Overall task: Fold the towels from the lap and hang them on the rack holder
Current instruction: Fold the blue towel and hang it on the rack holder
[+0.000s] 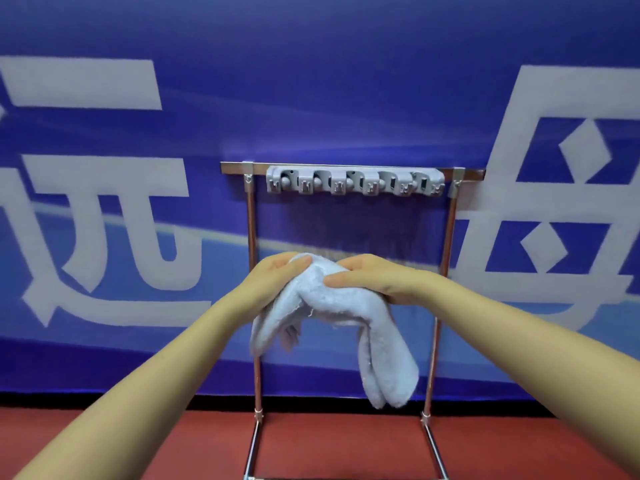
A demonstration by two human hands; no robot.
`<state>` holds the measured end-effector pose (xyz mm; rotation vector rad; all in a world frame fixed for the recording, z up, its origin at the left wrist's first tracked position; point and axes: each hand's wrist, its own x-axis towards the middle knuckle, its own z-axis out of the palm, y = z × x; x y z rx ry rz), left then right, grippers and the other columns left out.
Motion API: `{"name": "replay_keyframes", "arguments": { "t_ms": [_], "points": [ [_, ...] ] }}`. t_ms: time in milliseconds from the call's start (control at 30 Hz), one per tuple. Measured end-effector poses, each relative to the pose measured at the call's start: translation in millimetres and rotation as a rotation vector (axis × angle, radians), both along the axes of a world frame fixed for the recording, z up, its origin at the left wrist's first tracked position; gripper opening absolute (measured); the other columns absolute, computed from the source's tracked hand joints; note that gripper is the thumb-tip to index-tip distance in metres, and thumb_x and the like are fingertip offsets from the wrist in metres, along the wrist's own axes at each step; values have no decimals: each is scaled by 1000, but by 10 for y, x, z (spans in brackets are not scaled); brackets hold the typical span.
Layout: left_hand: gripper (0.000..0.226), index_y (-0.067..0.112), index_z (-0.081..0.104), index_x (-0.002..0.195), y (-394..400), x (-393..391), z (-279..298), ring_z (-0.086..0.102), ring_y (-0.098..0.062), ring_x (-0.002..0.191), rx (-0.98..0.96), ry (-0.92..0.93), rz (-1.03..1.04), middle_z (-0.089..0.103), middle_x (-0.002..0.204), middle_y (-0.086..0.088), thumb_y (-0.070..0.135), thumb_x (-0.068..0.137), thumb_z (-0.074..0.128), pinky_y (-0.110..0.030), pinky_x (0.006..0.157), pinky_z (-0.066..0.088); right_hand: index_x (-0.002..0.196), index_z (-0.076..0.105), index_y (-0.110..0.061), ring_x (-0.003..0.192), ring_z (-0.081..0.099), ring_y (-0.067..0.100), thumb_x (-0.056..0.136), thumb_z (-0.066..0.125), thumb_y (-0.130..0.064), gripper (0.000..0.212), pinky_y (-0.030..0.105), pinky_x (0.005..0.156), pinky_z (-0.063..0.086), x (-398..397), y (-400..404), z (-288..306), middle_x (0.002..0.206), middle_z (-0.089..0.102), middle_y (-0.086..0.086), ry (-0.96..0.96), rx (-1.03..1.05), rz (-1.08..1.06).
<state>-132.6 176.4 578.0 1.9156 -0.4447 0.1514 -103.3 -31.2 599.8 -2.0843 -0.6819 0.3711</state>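
Towel (346,306), pale grey-blue: bunched, held in the air in front of the rack holder (355,181), below its clip strip; folds droop beneath both hands. Left hand (277,271): closed on its upper left. Right hand (374,275): clasping its upper right.

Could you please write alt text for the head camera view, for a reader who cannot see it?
Two bare hands, left hand and right hand, hold a bunched pale blue towel up in front of a metal rack. The grey clip holder on its top bar holds nothing, and a blue banner hangs behind.
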Motion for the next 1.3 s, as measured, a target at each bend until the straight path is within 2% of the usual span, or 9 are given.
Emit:
{"name": "replay_keyframes", "arguments": {
  "t_ms": [233,433,633,800,933,1033,1133,1200,1300],
  "points": [
    [29,16,69,86,426,493,334,65,-9,74,28,-73,134,71,78,5,35,97,51,-32,73,54,87,68,-19,67,62,6,84,64,-44,25,21,62,46,428,353,400,74,67,-10,-69,-84,-20],
    [30,10,65,83,784,1082,539,58,-11,67,45,-133,289,64,71,4,35,94,54,-29,67,49,82,66,-13,69,55,10,86,59,-44,32,27,66,42,1071,776,585,75,62,-4,-250,-76,-129],
    [34,5,66,86,1042,1685,793,56,-15,68,-20,-256,450,63,74,1,37,91,56,-31,67,48,66,48,-18,61,39,13,89,54,-34,28,27,54,27,1638,1108,890,66,44,-2,-447,-62,-201],
    [24,17,68,78,1143,2111,926,61,-15,73,-121,-288,534,67,77,4,35,90,57,-30,69,50,68,54,-16,61,41,14,85,56,-29,22,26,55,33,2037,1293,1101,67,46,1,-504,20,-255],
    [29,9,62,74,1180,2409,944,54,-17,69,-154,-228,571,60,73,0,34,89,57,-31,67,46,72,52,-18,63,38,16,82,55,-28,15,26,55,32,2302,1403,1155,70,43,3,-525,-11,-315],
    [22,14,69,83,1164,2559,898,62,-18,78,-172,-147,535,69,85,1,33,89,58,-31,78,50,59,40,-18,63,32,18,81,55,-25,28,28,56,28,2434,1443,1140,64,34,3,-545,-66,-375],
    [21,13,74,96,1203,2624,829,62,-14,73,-183,-72,517,70,85,-1,28,88,61,-25,64,51,52,29,-20,57,25,18,81,55,-27,40,29,51,24,2492,1499,1061,57,27,-1,-583,-157,-382],
    [16,13,73,96,1215,2588,776,58,-14,72,-134,-43,486,66,76,4,23,88,63,-19,57,45,52,32,-19,55,28,17,83,53,-29,39,29,50,25,2506,1523,1011,56,30,0,-618,-233,-362],
    [14,23,68,86,1123,2532,698,59,-12,80,-11,2,412,67,71,13,20,93,56,-19,64,46,58,43,-16,60,32,17,87,54,-29,34,29,53,29,2540,1478,977,62,39,2,-637,-230,-322]
  ]
}}
